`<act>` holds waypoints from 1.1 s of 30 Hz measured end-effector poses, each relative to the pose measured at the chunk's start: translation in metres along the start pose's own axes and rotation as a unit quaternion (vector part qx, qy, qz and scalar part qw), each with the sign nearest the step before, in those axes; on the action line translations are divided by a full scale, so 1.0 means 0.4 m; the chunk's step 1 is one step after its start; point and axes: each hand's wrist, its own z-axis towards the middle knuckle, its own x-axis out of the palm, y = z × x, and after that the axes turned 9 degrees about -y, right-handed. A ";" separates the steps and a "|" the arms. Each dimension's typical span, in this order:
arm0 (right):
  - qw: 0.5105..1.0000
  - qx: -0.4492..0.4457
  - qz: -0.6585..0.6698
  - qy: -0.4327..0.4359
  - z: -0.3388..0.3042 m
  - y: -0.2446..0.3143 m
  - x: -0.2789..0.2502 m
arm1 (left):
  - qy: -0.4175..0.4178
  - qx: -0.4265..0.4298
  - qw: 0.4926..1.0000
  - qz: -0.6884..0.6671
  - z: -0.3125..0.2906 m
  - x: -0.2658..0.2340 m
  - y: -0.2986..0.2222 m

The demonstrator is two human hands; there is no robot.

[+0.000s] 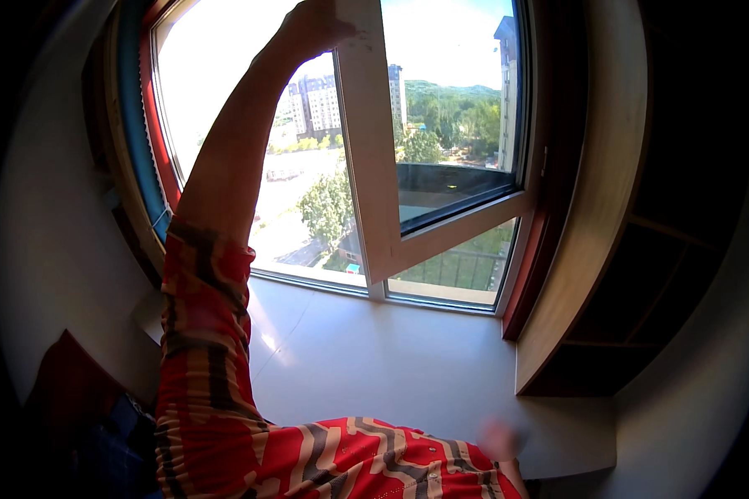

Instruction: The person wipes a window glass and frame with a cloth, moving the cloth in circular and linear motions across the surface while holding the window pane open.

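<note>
Head view: nearest, the right hand point(499, 439) is blurred by the white sill point(374, 358); I cannot tell how open it is, or whether it has hold of something. Farther, the left hand point(314, 27) reaches up to the pale upright edge of the window sash point(368, 150), which stands swung inward; its grip is unclear. I judge that 1 step is in hand: handling this sash. Next move probably calls for steady control of its edge. Beyond are buildings point(316, 104).
</note>
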 end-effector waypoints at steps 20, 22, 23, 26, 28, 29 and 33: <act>0.996 -0.036 -0.056 -0.055 -0.034 0.043 -0.043 | -0.090 0.003 0.989 0.114 -0.017 0.046 -0.050; 0.991 -0.096 -0.039 -0.085 -0.034 0.051 -0.051 | -0.065 -0.020 0.991 0.112 -0.017 0.032 -0.065; 0.986 -0.129 -0.030 -0.098 -0.034 0.063 -0.057 | -0.052 -0.033 0.992 0.113 -0.019 0.023 -0.067; 0.989 -0.086 -0.037 -0.115 -0.057 0.095 -0.063 | -0.025 -0.012 0.996 0.083 -0.005 -0.004 -0.026; 0.985 -0.126 -0.016 -0.118 -0.052 0.094 -0.067 | -0.068 0.038 0.996 0.053 0.000 0.001 0.006; 0.982 -0.145 -0.007 -0.120 -0.052 0.087 -0.068 | -0.090 0.062 0.993 0.037 0.000 0.004 0.018; 0.980 -0.151 -0.043 -0.118 -0.072 0.105 -0.083 | -0.097 -0.005 0.987 0.131 -0.022 0.031 -0.026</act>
